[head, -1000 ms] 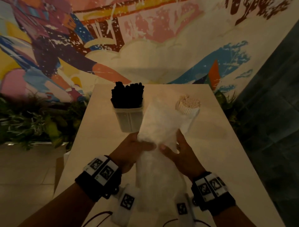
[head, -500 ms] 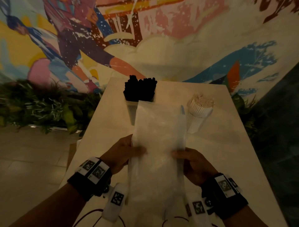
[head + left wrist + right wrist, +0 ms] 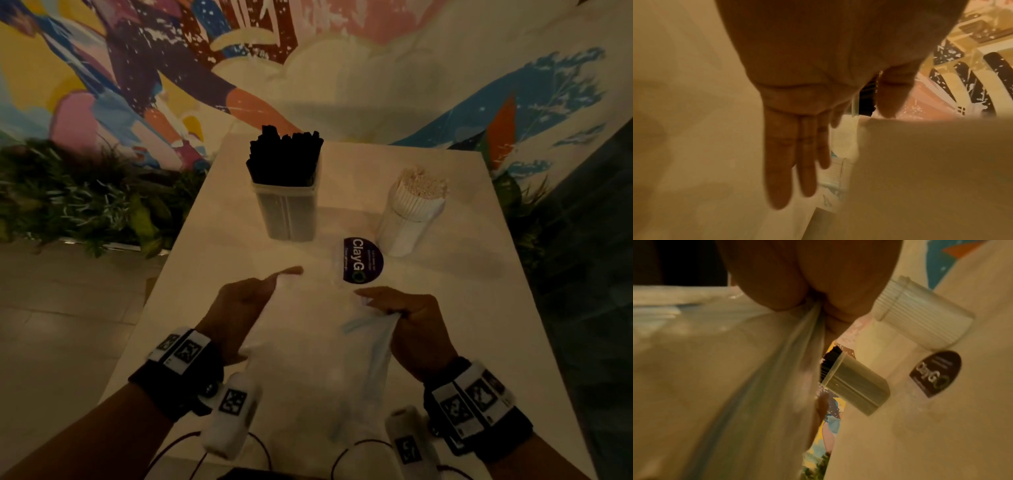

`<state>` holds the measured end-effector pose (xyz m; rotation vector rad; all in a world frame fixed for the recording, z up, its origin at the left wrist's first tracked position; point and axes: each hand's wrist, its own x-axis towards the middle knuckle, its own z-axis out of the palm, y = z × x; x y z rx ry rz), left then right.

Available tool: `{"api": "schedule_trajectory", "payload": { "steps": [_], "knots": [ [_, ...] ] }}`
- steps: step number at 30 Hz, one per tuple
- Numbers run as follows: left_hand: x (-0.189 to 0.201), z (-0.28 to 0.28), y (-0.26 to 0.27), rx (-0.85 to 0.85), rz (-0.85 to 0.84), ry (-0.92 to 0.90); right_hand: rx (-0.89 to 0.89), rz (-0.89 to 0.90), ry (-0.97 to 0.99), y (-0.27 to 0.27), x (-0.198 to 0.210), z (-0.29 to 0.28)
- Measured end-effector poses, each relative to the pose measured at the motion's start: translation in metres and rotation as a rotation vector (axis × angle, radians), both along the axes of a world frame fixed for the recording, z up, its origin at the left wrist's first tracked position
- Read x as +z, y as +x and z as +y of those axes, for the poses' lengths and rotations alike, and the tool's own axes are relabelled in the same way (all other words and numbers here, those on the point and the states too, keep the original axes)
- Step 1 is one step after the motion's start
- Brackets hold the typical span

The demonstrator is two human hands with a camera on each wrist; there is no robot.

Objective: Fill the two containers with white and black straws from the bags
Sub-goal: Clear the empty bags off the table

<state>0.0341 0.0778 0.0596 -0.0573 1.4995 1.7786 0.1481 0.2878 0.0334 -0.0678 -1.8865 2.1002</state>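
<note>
Clear plastic bag (image 3: 308, 342) lies flat and slack on the near half of the counter (image 3: 479, 308), between both hands; no straws can be made out in it. Right hand (image 3: 416, 329) has its fingers clenched on a bunched fold at the bag's right edge. Left hand (image 3: 236, 308) lies at the bag's left edge, fingers (image 3: 789, 159) straight and together, palm toward the film.

Beyond the bag: square container (image 3: 289, 209) packed with black straws (image 3: 284, 157), upright, back centre. Round container (image 3: 406, 222) of white straws (image 3: 423, 183), upright, to its right, well apart. A dark round sticker (image 3: 363, 260) lies on the counter between the bag and the round container.

Bare counter lies right of the round container. Counter's left edge drops to floor and plants (image 3: 85, 198).

Bag's near end is cut off at the frame bottom. Wrist views blurred; the bag's film fills most of the right one.
</note>
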Motion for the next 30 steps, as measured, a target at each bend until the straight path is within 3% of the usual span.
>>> {"api": "schedule_trajectory", "payload": {
  "steps": [3,5,7,9,11,12,15,17,19,21,23,27,29,30],
  "knots": [
    [0.001,-0.003,0.006,-0.276,-0.146,0.078,-0.047,0.108,0.553,0.003,-0.003,0.003],
    [-0.004,0.000,0.006,-0.403,0.069,0.025,-0.012,-0.039,0.771,0.006,0.006,0.001],
    [-0.008,0.000,0.000,-0.358,0.255,-0.026,0.161,-0.288,0.675,0.016,0.021,0.002],
    [-0.013,-0.002,-0.006,-0.282,0.339,0.004,0.269,-0.410,0.267,0.027,0.038,0.006],
    [-0.020,-0.003,-0.010,-0.231,0.333,0.062,0.104,-0.409,-0.110,0.032,0.044,0.003],
    [-0.022,-0.001,-0.008,-0.241,0.337,0.086,-0.008,-0.446,-0.184,0.033,0.041,-0.002],
    [-0.034,0.014,0.001,-0.296,0.420,0.105,-0.116,-0.596,-0.241,0.029,0.021,-0.022],
    [-0.036,0.027,0.007,-0.329,0.403,0.151,-0.219,-0.584,-0.248,0.028,0.013,-0.027],
    [-0.037,0.040,0.010,-0.420,0.331,0.161,-0.397,-0.590,-0.024,0.030,0.009,-0.019],
    [-0.041,0.056,0.014,-0.632,0.514,0.010,-0.475,-0.657,0.227,0.036,0.005,-0.007],
    [-0.049,0.078,0.020,-0.747,0.730,-0.166,-0.520,-0.727,0.345,0.042,0.007,0.003],
    [-0.056,0.139,0.044,-0.485,0.931,-0.368,-0.420,-0.656,0.050,0.064,0.001,0.042],
    [-0.061,0.176,0.061,-0.557,1.119,-0.387,-0.391,-0.630,-0.017,0.078,-0.005,0.068],
    [-0.063,0.195,0.073,-0.637,1.101,-0.340,-0.381,-0.628,-0.016,0.085,-0.008,0.082]
  ]
}}
